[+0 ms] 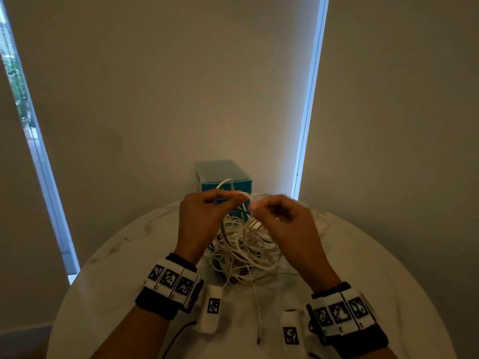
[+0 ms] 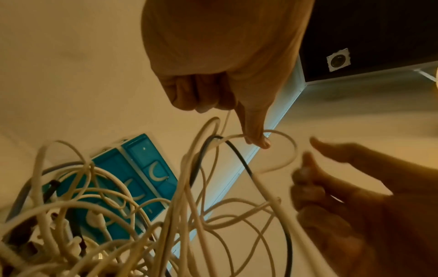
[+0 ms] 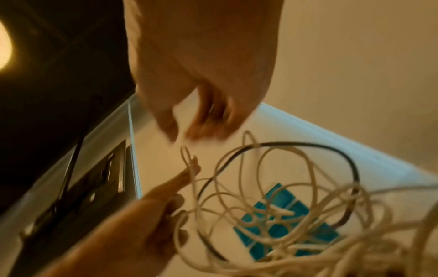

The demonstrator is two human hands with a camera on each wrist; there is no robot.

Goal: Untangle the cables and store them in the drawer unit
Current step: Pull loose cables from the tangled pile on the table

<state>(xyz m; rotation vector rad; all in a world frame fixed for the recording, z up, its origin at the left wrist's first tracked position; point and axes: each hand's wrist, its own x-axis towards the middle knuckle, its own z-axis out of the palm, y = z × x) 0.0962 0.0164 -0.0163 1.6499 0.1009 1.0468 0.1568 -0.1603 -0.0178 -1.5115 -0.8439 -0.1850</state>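
Observation:
A tangle of mostly white cables (image 1: 243,252) lies in the middle of the round white table (image 1: 108,281), with one black cable (image 3: 308,144) looped through it. My left hand (image 1: 241,196) is raised above the pile and pinches a white cable loop (image 2: 279,135) between thumb and index finger. My right hand (image 1: 255,207) hovers just beside it, blurred, its fingers loosely curled and holding nothing. In the right wrist view its fingertips (image 3: 170,135) stand just above the pinched loop (image 3: 187,155). The teal drawer unit (image 1: 223,174) stands behind the pile, all its drawers (image 2: 142,153) closed.
One white cable end with a metal plug (image 1: 258,340) trails toward the table's near edge between my wrists. Beige blinds hang close behind the drawer unit, with bright window strips at left and right. A thin black wire (image 1: 178,332) lies under my left forearm.

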